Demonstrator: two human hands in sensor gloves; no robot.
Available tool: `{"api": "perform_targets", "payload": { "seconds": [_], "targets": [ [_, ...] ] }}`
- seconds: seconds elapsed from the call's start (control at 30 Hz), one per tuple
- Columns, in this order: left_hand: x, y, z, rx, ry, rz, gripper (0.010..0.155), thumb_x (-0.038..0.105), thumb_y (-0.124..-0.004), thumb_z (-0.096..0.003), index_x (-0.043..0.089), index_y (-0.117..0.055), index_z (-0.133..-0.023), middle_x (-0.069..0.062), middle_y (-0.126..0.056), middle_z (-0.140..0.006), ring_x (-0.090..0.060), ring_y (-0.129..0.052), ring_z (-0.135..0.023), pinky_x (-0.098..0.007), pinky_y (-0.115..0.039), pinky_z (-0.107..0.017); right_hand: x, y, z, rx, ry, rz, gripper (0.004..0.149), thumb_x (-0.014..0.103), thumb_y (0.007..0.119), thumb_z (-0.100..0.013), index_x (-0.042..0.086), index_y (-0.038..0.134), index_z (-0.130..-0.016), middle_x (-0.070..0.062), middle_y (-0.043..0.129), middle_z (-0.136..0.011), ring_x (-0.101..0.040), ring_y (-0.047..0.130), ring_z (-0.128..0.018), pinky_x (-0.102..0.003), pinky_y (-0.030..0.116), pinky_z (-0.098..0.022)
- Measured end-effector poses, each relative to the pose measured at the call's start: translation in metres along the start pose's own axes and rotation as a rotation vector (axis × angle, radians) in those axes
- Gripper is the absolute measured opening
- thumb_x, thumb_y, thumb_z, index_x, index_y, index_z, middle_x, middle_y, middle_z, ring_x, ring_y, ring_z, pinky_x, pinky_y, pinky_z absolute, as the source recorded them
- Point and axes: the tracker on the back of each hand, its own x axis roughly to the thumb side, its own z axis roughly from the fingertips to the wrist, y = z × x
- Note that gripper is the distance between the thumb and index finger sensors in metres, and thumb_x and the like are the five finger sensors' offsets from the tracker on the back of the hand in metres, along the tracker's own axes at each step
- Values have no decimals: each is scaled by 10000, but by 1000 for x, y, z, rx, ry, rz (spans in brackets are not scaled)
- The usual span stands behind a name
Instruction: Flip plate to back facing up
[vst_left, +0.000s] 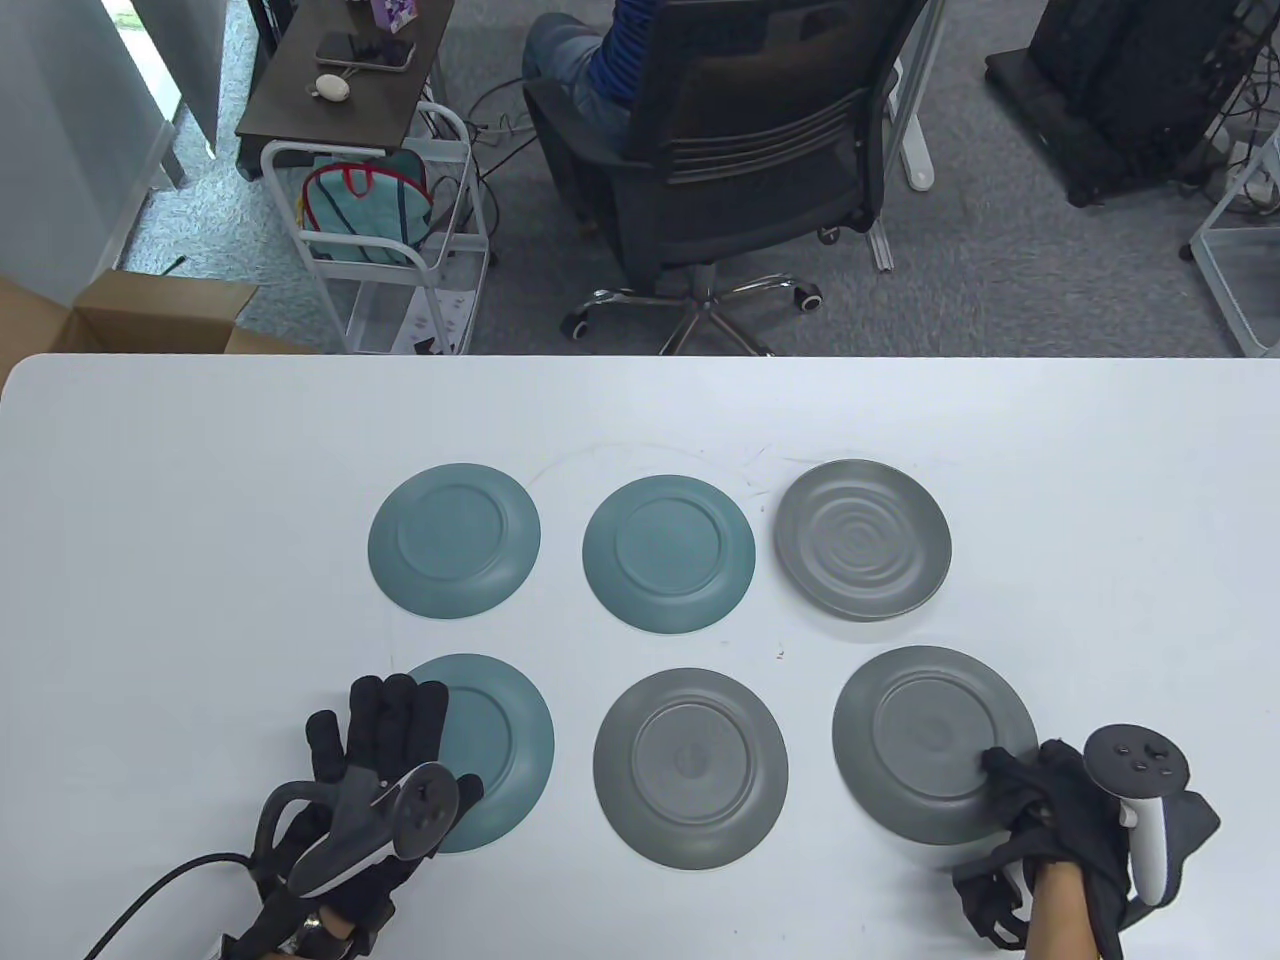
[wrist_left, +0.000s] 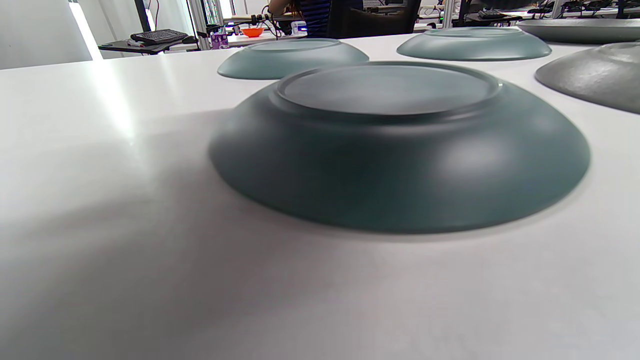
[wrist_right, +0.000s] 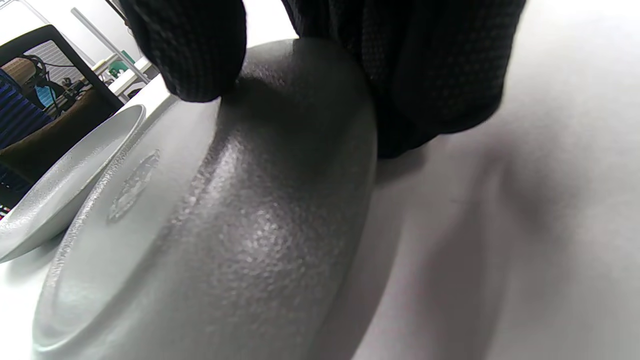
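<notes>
The right hand (vst_left: 1060, 800) pinches the near rim of the grey plate (vst_left: 935, 743), already back up on the counter (vst_left: 200, 560). The left hand (vst_left: 375, 760) hovers, fingers spread, touching nothing.

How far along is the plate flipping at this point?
Five plates show their foot rings, back up, including the front-left teal plate under the flat left hand. The right hand touches the front-right grey plate, already back up. The far-right grey plate still faces up.
</notes>
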Motion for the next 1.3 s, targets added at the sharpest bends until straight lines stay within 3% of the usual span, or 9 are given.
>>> {"api": "perform_targets", "payload": {
  "seconds": [0.67, 1.3],
  "targets": [
    [-1, 0, -1, -9, 2, 5, 898, 691, -494, -564, 145, -150, -1188, -212, -229, -1211, -509, -289, -1163, -736, -317, -756, 15, 4, 1, -40, 12, 178, 750, 396, 811, -480, -38, 518, -1018, -242, 783, -899, -412, 912, -647, -420, 847, -421],
    [-2, 0, -2, -16, 14, -1, 897, 692, -493, -563, 148, -151, -1189, -211, -230, -1211, -507, -290, -1164, -736, -323, -757, 43, 17, 1, -40, -55, 504, 765, 415, 810, -482, -15, 505, -1036, -235, 777, -909, -409, 901, -660, -427, 831, -431]
  ]
}}
